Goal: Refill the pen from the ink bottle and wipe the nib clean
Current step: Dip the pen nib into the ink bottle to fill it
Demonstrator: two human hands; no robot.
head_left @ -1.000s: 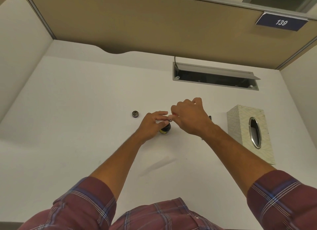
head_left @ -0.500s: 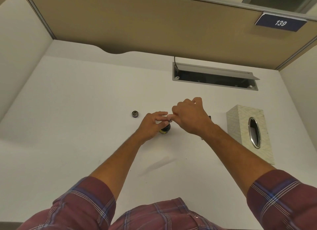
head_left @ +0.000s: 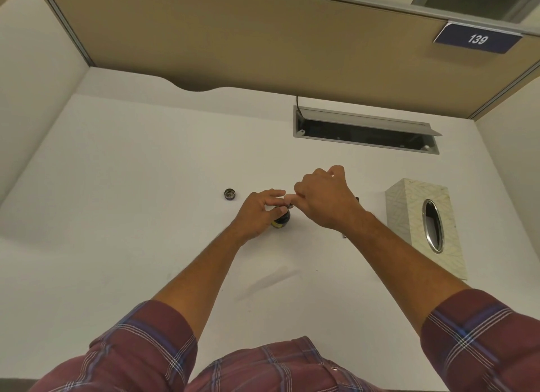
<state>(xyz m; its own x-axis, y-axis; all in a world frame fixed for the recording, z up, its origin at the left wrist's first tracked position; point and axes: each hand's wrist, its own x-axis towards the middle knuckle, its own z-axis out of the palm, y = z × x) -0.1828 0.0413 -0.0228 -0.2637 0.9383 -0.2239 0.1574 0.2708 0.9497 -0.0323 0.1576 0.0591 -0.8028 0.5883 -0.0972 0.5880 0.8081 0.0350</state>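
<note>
- Against the frame half a second earlier, we find almost no change: both hands hold the same posture over the ink bottle (head_left: 281,220), and the bottle stands on the same spot of the white desk (head_left: 122,187).
- The left hand (head_left: 258,213) is wrapped around the bottle, gripping it; only the dark body and a strip of yellow label show past the thumb.
- The right hand (head_left: 327,200) is closed just above the bottle mouth, fingertips meeting those of the left. We take it to pinch the pen, but the pen itself is hidden by the knuckles; we cannot tell how deep the nib sits.
- The bottle cap (head_left: 230,194) lies apart, to the left of the hands.
- A patterned tissue box (head_left: 409,213) stands at the right, near the right forearm.
- A small dark object (head_left: 344,236) lies under that forearm, mostly covered.
- An open cable tray (head_left: 365,130) sits at the desk's rear.
</note>
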